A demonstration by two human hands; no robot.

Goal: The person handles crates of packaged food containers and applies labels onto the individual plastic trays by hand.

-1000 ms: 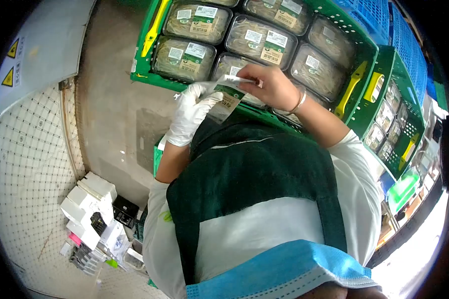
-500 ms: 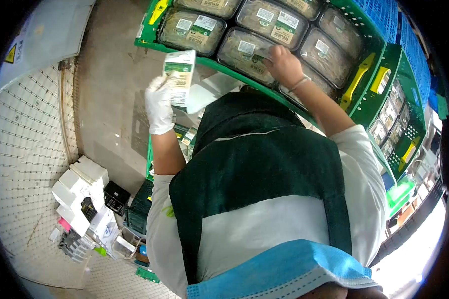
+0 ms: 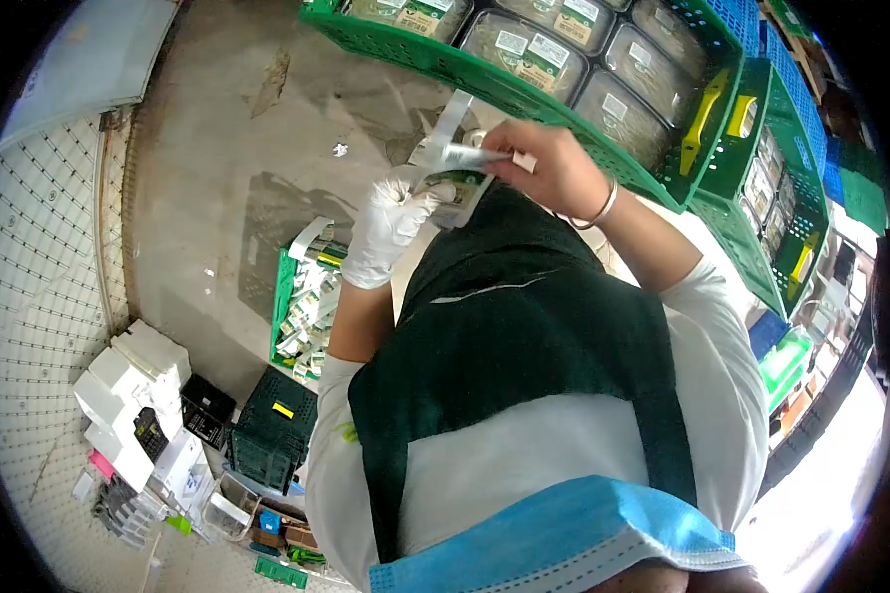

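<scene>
My left hand (image 3: 381, 225), in a white glove, is closed around a strip of printed labels (image 3: 455, 203) with green and tan print. Bare but for a bangle at the wrist, my right hand (image 3: 554, 168) pinches the edge of a label (image 3: 470, 155) that is curled up over the strip. Whether this label is fully off its backing I cannot tell. Both hands are close together in front of the dark green apron, just short of the green crate (image 3: 415, 51). In that crate sit black-edged trays with clear lids (image 3: 526, 57), some bearing a green and tan label.
A second green crate (image 3: 727, 232) of packed trays stands at the right. Low on the left is a green crate of label scraps (image 3: 307, 306). A dark folded crate (image 3: 272, 425) and white foam boxes (image 3: 133, 381) lie on the floor behind it.
My right hand has left the trays and come to the label strip, where it now pinches a label. My left hand has moved right with the strip. The view has shifted.
</scene>
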